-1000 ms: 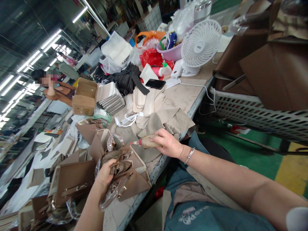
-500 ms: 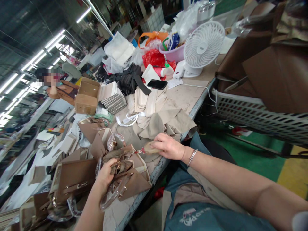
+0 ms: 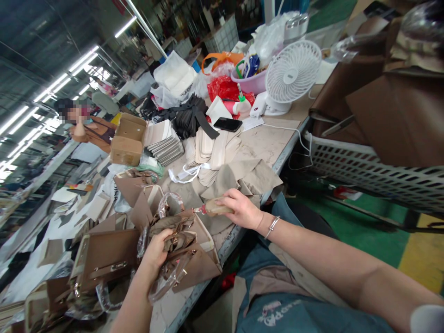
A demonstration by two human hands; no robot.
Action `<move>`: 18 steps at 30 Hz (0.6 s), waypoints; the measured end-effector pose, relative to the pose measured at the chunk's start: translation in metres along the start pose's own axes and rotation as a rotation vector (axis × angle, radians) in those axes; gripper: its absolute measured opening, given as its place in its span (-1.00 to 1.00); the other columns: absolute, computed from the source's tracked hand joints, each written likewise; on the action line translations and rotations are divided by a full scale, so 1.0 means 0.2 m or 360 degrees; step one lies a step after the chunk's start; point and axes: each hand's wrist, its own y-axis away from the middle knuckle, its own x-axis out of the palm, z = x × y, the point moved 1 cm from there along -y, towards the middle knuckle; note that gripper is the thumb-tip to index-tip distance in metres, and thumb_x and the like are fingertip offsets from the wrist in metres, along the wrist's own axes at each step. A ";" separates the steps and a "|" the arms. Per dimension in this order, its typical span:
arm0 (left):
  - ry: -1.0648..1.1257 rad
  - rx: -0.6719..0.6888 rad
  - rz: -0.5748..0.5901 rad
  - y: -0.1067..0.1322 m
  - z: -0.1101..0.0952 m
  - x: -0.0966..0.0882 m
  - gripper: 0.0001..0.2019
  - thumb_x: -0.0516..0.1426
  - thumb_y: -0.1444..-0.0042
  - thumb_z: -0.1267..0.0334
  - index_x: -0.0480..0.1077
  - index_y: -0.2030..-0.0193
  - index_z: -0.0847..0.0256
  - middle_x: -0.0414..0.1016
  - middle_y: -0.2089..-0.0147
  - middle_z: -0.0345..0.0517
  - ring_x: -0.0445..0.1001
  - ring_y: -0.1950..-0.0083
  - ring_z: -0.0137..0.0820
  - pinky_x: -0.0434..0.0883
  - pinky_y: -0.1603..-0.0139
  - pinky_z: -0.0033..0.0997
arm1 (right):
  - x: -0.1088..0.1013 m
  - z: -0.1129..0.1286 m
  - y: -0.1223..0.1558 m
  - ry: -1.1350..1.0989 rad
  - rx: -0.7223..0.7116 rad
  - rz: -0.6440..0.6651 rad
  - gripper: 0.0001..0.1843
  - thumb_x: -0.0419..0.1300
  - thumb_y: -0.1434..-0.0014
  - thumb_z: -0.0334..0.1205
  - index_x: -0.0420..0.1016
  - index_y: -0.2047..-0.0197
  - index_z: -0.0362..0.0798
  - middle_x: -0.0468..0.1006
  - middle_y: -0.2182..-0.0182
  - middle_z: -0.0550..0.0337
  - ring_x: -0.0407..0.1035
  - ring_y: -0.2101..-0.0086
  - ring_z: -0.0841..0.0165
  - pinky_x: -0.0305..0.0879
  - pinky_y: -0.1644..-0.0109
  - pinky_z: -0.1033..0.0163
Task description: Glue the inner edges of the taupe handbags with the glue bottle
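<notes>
My right hand point(image 3: 240, 208) is closed round a yellowish squeeze bottle point(image 3: 217, 206). The bottle lies nearly level, its red, narrow tip directed left at the edge of an open brown handbag point(image 3: 199, 268). My left hand point(image 3: 157, 249) grips the bag's bunched olive lining point(image 3: 180, 239); part of its fingers is hidden in the cloth. Clear plastic wraps the bag's handle point(image 3: 166, 280), which hangs toward me. Whether the bottle's tip touches the bag, I cannot tell.
More brown handbags point(image 3: 104, 254) crowd the left. Beyond lie beige fabric point(image 3: 256, 173), stacked panels point(image 3: 163, 141), a phone point(image 3: 228, 124) and a white fan point(image 3: 293, 74). A white crate point(image 3: 347, 157) with brown material stands right. A person point(image 3: 92, 132) is at the far left.
My right hand and the squeeze bottle have shifted slightly left and up along the bag's edge. The bag has moved a little to the right, with my left hand still gripping its lining.
</notes>
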 end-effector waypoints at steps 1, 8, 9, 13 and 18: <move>0.0001 0.0015 -0.0004 0.01 0.00 0.00 -0.83 0.24 0.33 0.33 0.40 0.49 0.25 0.52 0.59 -0.23 0.44 0.61 -0.38 0.42 0.55 -0.43 | 0.00 0.00 0.01 -0.0039 0.0030 -0.0011 -0.71 0.19 -0.18 -0.35 0.40 0.00 -0.01 0.35 0.19 0.05 0.31 0.19 0.26 0.37 0.13 0.13; -0.0058 0.0033 0.0015 0.05 0.00 -0.02 -0.84 0.24 0.29 0.29 0.42 0.50 0.29 0.50 0.59 -0.15 0.46 0.60 -0.33 0.42 0.52 -0.37 | -0.05 0.05 0.05 -0.0477 0.0440 -0.0171 -0.67 0.37 -0.02 -0.26 0.54 0.09 0.04 0.41 0.25 0.11 0.35 0.22 0.27 0.36 0.13 0.13; -0.0067 0.0041 0.0017 0.05 0.00 -0.02 -0.86 0.23 0.29 0.29 0.41 0.53 0.29 0.50 0.60 -0.15 0.45 0.60 -0.34 0.41 0.53 -0.37 | -0.06 0.05 0.06 -0.0530 0.0509 -0.0209 -0.66 0.40 0.03 -0.24 0.56 0.12 0.05 0.43 0.27 0.13 0.35 0.23 0.26 0.36 0.12 0.13; -0.0078 0.0151 0.0039 0.09 0.00 -0.01 -0.89 0.20 0.29 0.28 0.41 0.58 0.29 0.49 0.61 -0.13 0.45 0.58 -0.34 0.40 0.51 -0.38 | -0.10 0.08 0.10 -0.0600 0.0686 -0.0412 -0.65 0.44 0.08 -0.16 0.55 0.18 0.03 0.50 0.29 0.15 0.39 0.23 0.25 0.38 0.10 0.12; -0.0115 0.0393 0.0121 0.27 -0.09 -0.01 -0.87 0.18 0.27 0.30 0.45 0.51 0.29 0.52 0.54 -0.12 0.46 0.52 -0.30 0.39 0.44 -0.34 | -0.19 0.07 0.17 -0.0818 0.0883 -0.0707 -0.65 0.27 -0.14 -0.06 0.41 0.02 0.05 0.55 0.23 0.19 0.46 0.31 0.34 0.44 0.28 0.25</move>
